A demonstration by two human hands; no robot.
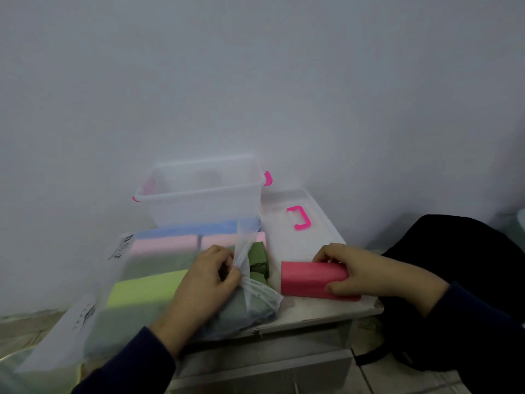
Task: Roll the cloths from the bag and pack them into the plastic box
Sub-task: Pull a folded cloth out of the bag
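Observation:
A clear plastic box [199, 200] with pink latches stands at the back of a small metal table, against the wall; I see nothing inside it. In front of it lies a translucent bag [136, 280] holding folded blue, pink, dark green and light green cloths. My left hand [204, 282] pinches the bag's open edge, where a dark green cloth [258, 261] sticks out. To the right, my right hand [369, 274] grips a rolled pink cloth [309, 280] that rests on the table.
The box's clear lid [298, 223] with a pink handle lies flat to the right of the box. The metal table [312, 317] is small, with its front edge close to the hands. A black bag [468, 280] sits at the right, beyond the table.

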